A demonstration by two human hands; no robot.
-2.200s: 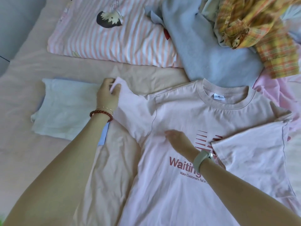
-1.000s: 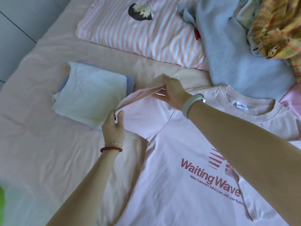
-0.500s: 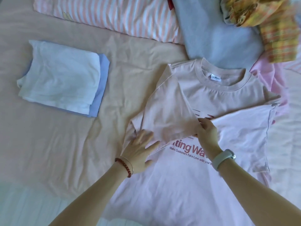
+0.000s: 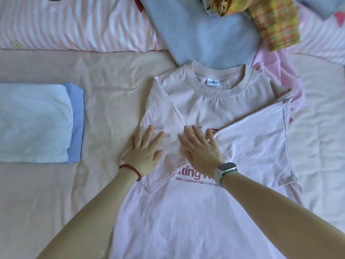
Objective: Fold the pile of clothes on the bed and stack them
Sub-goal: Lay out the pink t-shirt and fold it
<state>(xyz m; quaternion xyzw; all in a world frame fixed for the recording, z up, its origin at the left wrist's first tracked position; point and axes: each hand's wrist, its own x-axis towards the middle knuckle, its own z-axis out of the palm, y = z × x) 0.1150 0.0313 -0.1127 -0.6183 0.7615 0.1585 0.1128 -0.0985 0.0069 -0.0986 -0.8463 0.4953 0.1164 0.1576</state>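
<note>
On the bed (image 4: 112, 86), in the middle, the pale pink T-shirt (image 4: 186, 221) lies face up with its collar toward the pillows. Its left sleeve (image 4: 164, 116) is now folded inward over the chest, and the right sleeve (image 4: 257, 143) is folded in as well. Half a second ago the right hand (image 4: 201, 150) pinched the edge of the left sleeve; now it has let go and lies flat on the fold, fingers straight and spread, holding nothing. The left hand (image 4: 143, 152) also presses flat on the same sleeve, just beside the right one, fingers straight, with no cloth in its grip. The printed words on the chest are partly covered by the sleeve and the right wrist.

To the left, well apart from the T-shirt, the folded stack (image 4: 37, 122) stays in place, a white piece on a blue one. Above the collar lie the grey garment (image 4: 201, 34), the yellow checked cloth (image 4: 276, 25) and a pink garment (image 4: 270, 66), not folded. The striped pillow (image 4: 74, 25) lies at the top left.
</note>
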